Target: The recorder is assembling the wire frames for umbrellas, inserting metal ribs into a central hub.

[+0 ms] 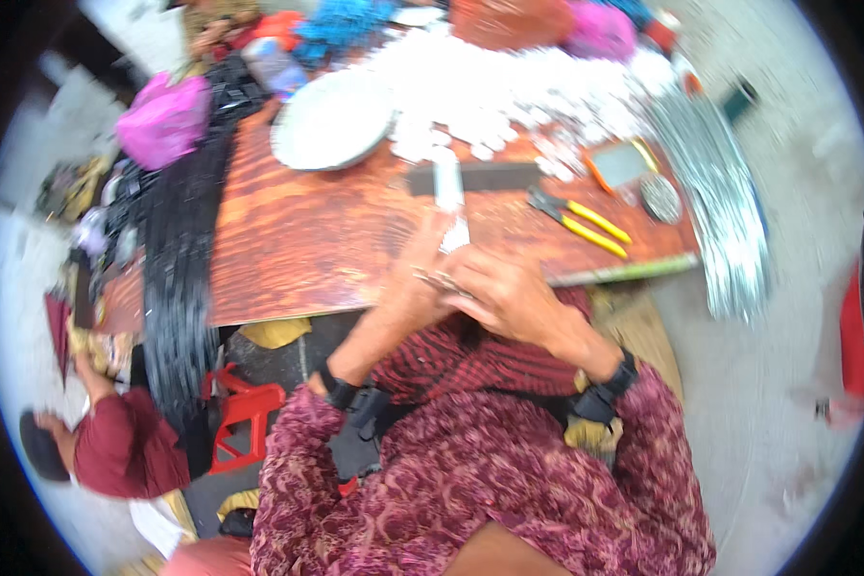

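My left hand [415, 288] and my right hand [511, 296] meet over the front edge of the wooden table [307, 240]. The fingers of both are bent together around something small, which blur and the fingers hide. A small white piece [454, 235] shows at the left fingertips; whether it is held I cannot tell. Just beyond, a pale strip [447, 180] lies across a dark flat bar [499, 177]. Pliers [586, 223] with yellow handles rest to the right of my hands.
Many small white pieces [509, 91] cover the far side, beside a white basin [331, 120]. Bundled silvery wires [725, 211] hang over the right edge, black strands [178, 250] over the left. A round metal tin [660, 198] sits near the pliers. Another person [130, 442] sits at left.
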Demonstrator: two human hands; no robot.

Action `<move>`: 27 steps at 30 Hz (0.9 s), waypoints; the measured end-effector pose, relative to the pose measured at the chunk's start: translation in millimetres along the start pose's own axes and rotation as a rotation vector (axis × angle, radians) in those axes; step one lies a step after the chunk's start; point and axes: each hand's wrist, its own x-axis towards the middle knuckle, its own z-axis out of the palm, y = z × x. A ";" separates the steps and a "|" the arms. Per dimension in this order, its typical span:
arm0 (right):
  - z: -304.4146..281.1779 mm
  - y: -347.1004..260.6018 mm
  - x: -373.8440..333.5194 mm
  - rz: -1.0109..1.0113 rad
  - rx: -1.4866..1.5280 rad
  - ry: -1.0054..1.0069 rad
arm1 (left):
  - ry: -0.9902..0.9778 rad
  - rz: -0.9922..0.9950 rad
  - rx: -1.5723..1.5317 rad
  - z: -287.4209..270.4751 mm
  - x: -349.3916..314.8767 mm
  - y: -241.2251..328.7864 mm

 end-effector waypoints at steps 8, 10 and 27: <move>6.1 3.6 -19.7 -0.028 -0.051 0.005 | -0.162 0.035 0.106 9.9 -1.6 10.3; 9.8 9.0 -27.5 -0.052 -0.035 -0.019 | -0.139 0.025 0.161 18.3 -6.5 8.7; -3.9 27.5 -28.9 -0.137 -0.026 -0.125 | 0.056 0.159 0.091 35.7 -0.4 -7.3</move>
